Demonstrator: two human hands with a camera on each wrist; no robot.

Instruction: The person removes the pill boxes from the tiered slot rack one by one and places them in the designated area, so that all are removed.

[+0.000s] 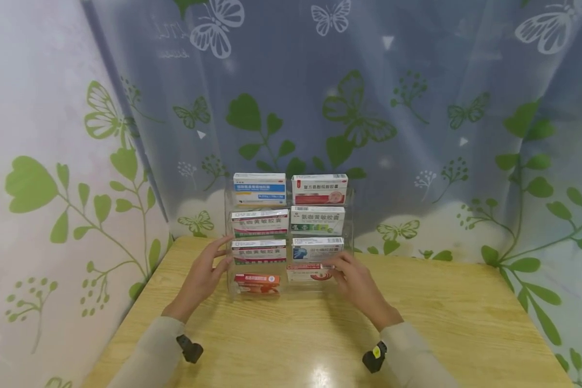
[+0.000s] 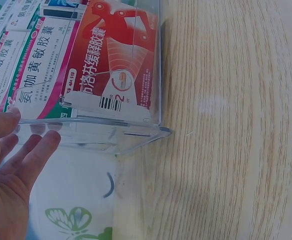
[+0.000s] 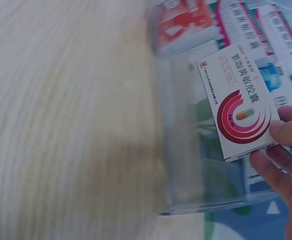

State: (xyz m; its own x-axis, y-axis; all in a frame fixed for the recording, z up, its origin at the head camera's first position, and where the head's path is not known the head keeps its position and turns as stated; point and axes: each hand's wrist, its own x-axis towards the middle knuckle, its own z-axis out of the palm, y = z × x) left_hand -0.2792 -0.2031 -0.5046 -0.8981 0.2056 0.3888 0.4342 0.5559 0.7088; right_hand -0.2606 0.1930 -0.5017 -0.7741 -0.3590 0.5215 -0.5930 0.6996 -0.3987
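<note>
A clear plastic tiered rack [image 1: 350, 226] holds several medicine boxes in two columns. My right hand [image 1: 356, 283] pinches a white medicine box with red arcs [image 3: 241, 102] at one end, between thumb and fingers. That box is tilted in front of the lowest tier on the right, below a white and blue box [image 1: 317, 250]. At the rack's left side, my left hand [image 1: 201, 277] touches the clear side wall with its fingers fairly straight. An orange-red box [image 2: 118, 50] stands in the lowest left tier, close to the left hand.
The rack stands on a light wooden table [image 1: 271, 339]. Behind it hangs a blue curtain [image 1: 291, 64] printed with butterflies and leaves. Higher tiers carry a blue and white box [image 1: 260, 189], a red and white box [image 1: 319, 191] and a green and white box [image 1: 317, 222].
</note>
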